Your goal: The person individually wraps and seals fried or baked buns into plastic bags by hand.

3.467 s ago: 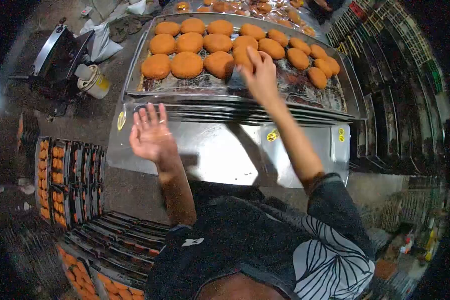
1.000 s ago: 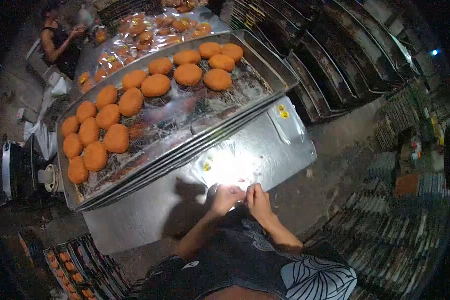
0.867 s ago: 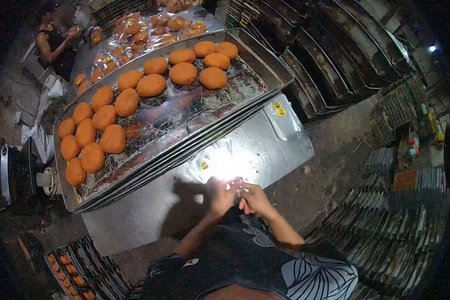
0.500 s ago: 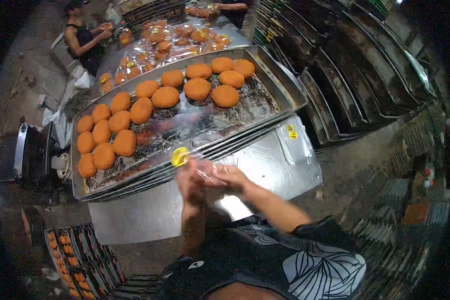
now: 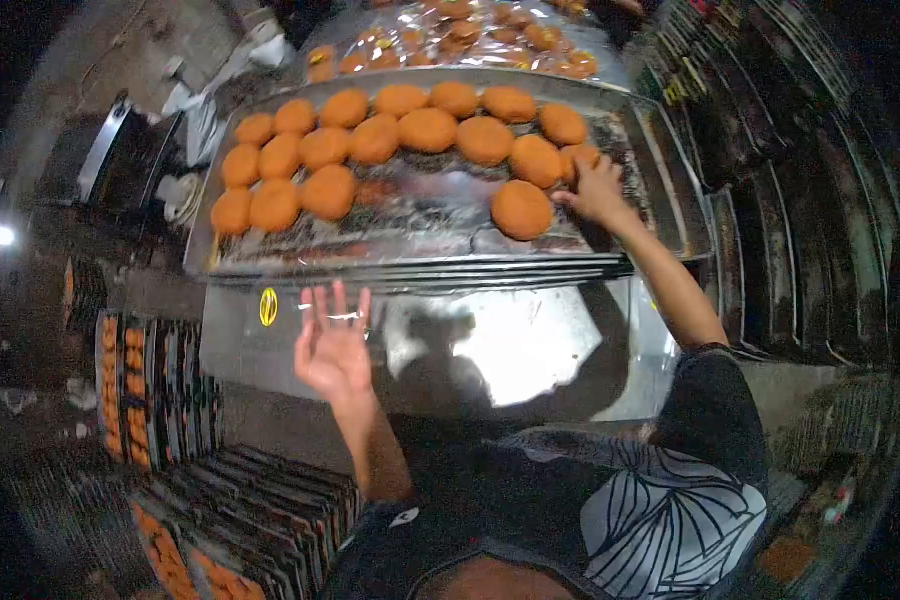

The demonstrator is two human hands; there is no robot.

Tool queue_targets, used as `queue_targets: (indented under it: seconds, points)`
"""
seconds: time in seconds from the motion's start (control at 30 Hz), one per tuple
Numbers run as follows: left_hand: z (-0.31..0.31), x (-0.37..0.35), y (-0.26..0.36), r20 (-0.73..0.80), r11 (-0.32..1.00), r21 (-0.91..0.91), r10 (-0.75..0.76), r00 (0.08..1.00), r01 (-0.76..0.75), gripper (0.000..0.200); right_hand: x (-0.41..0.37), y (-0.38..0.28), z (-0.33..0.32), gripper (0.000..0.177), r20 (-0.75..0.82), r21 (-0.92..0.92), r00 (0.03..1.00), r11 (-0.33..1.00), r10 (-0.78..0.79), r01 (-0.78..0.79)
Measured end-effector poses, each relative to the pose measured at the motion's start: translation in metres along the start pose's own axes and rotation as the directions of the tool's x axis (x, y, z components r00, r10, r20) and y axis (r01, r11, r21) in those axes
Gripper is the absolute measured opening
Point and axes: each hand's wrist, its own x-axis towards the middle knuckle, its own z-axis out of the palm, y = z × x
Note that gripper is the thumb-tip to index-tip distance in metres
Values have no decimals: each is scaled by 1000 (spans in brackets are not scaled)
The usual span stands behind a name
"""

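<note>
Flat round orange-brown buns (image 5: pixel 427 131) lie in rows on a dark metal baking tray (image 5: pixel 660 150). At the tray's right side, my right hand (image 5: pixel 602 192) has its fingers and thumb around a bun (image 5: pixel 571 157), partly covering it. A single bun (image 5: pixel 521 210) lies just left of my thumb. My left hand (image 5: pixel 334 350) is raised palm up in front of the tray, fingers stretched and apart. Clear plastic glints across these fingers, and a yellow label (image 5: pixel 268 307) shows to their left.
The tray tops a stack of trays on a shiny metal table (image 5: pixel 270 345). Bagged buns (image 5: pixel 470 35) are heaped behind it. Dark trays (image 5: pixel 760 250) stand racked at the right. More trays holding buns (image 5: pixel 123 390) stand at the lower left.
My hands have come apart from the labelled plastic. The right has reached forward onto a bun; the left has opened out. The view has turned, and the people behind are mostly out of sight.
</note>
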Motion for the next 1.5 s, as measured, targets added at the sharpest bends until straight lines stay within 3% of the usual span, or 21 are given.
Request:
queue_targets:
  seconds: [0.1,0.27,0.33,0.4,0.5,0.6,0.63,0.7,0.77,0.83,0.9,0.93,1.1,1.17,1.23,1.3,1.33,1.4,1.43,1.47,1.5]
  points:
    - [-5,15,18,-81,999,-44,28,996,-32,29,12,13,-1,57,-2,29,1000,1000,8,-8]
    - [11,37,59,-68,921,-295,-286,956,254,24,33,20,-2,52,80,190,971,953,225,-237]
    - [16,49,76,-64,847,-402,-405,912,348,21,30,3,-12,53,259,733,884,516,390,-443]
    - [27,56,85,-41,817,-454,-417,908,355,21,-26,-86,-62,74,-111,896,964,444,241,-8]
    - [27,64,85,8,743,-534,-472,882,403,25,-107,-197,-119,86,-522,654,851,670,62,352]
    - [34,62,64,-25,796,-459,-456,890,395,34,-126,-238,-163,70,-702,342,627,613,-338,713]
    - [36,55,52,35,916,-229,-331,943,330,39,-112,-248,-157,52,-753,144,506,645,-421,751]
    - [48,42,27,146,963,6,-267,952,269,44,-111,-255,-162,51,-705,169,595,723,-387,670]
    - [62,25,9,172,958,285,-61,983,10,49,-124,-247,-147,51,-672,450,712,651,-203,611]
    - [48,14,-2,233,939,301,-243,942,168,51,-159,-241,-142,72,-549,554,803,618,-233,558]
    - [42,-1,-20,238,892,369,-363,901,261,54,-150,-250,-111,89,-594,705,805,494,17,510]
    - [44,-4,-21,105,854,219,-501,859,472,54,-154,-253,-103,93,-574,659,819,603,18,449]
    - [26,0,-26,213,827,415,-494,843,380,57,-158,-246,-117,100,-556,639,821,698,129,323]
    - [27,14,-18,336,673,177,-727,599,718,61,-174,-238,-115,101,-499,628,866,701,29,338]
    - [39,0,-25,307,764,186,-642,702,618,63,-182,-236,-97,95,-528,643,845,613,-81,460]
    - [36,-9,-29,347,696,-134,-634,691,705,64,-175,-242,-97,91,-373,745,926,575,-59,337]
    - [47,-24,-38,62,874,113,-481,874,473,59,-166,-242,-109,90,-413,768,911,541,10,342]
    - [51,-24,-33,-57,871,208,-444,894,446,58,-160,-241,-112,83,-543,760,838,460,62,459]
    - [55,-22,-29,-175,838,313,-411,895,446,57,-170,-238,-106,83,-553,754,831,453,48,476]
    - [60,-38,-12,-14,732,571,-446,895,373,51,-187,-232,-99,81,-526,744,839,553,138,376]
    - [18,-25,-18,-186,560,508,-670,718,654,41,-190,-227,-97,80,-511,720,829,640,227,268]
